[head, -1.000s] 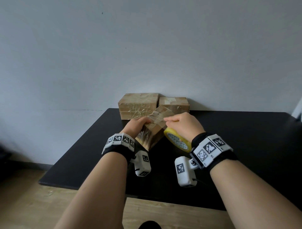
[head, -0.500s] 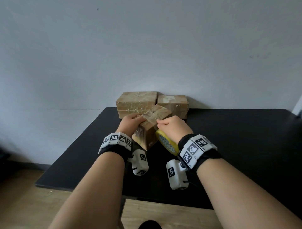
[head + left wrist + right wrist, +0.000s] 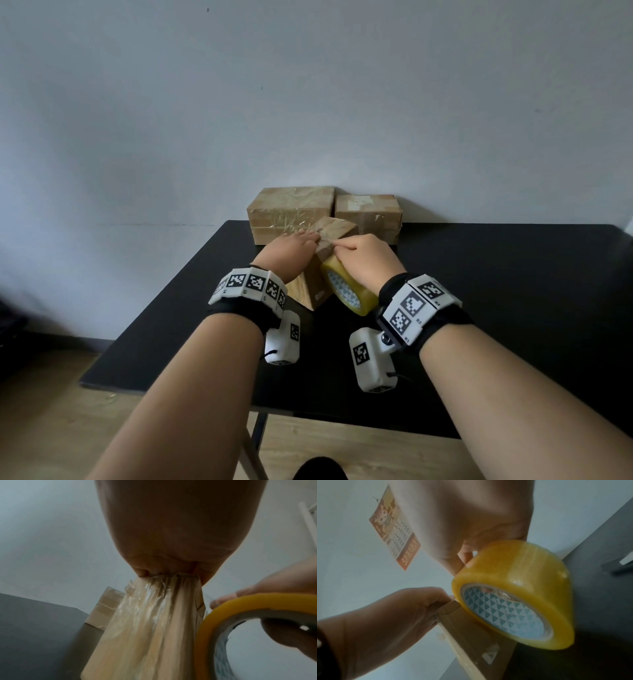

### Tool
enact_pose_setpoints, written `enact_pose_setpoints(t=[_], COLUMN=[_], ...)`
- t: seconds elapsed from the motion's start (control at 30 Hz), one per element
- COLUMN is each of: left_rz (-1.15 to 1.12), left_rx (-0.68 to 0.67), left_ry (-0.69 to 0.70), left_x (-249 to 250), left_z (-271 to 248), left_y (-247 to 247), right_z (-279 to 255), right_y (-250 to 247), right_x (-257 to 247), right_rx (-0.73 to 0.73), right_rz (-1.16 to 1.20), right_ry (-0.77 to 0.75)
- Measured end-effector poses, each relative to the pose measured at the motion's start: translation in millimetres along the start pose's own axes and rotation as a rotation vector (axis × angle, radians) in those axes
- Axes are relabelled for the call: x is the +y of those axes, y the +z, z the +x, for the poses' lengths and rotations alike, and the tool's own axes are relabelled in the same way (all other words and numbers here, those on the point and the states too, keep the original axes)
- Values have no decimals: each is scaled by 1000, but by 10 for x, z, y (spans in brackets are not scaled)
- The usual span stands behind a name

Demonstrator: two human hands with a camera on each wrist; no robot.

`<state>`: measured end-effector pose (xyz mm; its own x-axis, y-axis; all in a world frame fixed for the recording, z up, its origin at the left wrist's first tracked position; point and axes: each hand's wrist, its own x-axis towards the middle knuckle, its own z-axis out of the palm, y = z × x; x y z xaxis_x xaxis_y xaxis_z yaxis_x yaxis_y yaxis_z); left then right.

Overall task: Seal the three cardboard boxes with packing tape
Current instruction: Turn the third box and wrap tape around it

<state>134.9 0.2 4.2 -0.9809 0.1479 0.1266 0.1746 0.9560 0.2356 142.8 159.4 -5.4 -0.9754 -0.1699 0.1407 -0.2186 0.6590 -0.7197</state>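
**Q:** What fills most of the head view?

**A:** A pale wall takes up the upper two thirds. Below it, a black counter spans the lower centre and right, with wood-look floor at lower left. A wall calendar appears at upper left of the right wrist view.

**Q:** Where are the cardboard boxes?

**A:** Two lie at the centre of the frame along the counter's back edge, side by side against the wall: the larger taped box on the left, the smaller rear box on the right, both carrying glossy clear tape. The third, the tilted box, stands just in front of them, one corner raised, between the two hands; its side is covered in wrinkled clear tape.

**Q:** And the hands?

**A:** The left hand lies over the upper left part of the tilted box, its fingers together and bent over the box's top edge, holding it. The right hand holds the yellow packing tape roll, which sits against the box's right side at centre frame; its fingers curl round the roll, some of them inside the core, while thumb and forefinger meet at the box top. Whether they pinch a tape end cannot be told.
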Motion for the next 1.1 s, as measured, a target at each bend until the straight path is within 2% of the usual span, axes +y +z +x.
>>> enact_pose_setpoints(t=[0.13,0.27,0.37,0.53,0.73,0.87,1.1], left_rz=[87,162,126,133,93,-124,-307], left_rx=[-48,10,-14,-50,-96,-121,56], left_ry=[29,59,-1,48,-26,-50,-17], left_x=[56,13,19,9,20,-8,-149], left_z=[-35,-35,7,20,16,-30,-71], left_y=[9,172,188,122,109,-23,52], right_z=[27,32,33,41,23,-17,-84], right_y=[8,13,19,19,19,7,-77], right_x=[41,35,47,58,63,82,120], right_rx=[-23,-29,-31,-42,-41,-39,-13], right_rz=[1,-26,-38,-39,7,29,99], right_ry=[12,11,8,10,26,0,-36])
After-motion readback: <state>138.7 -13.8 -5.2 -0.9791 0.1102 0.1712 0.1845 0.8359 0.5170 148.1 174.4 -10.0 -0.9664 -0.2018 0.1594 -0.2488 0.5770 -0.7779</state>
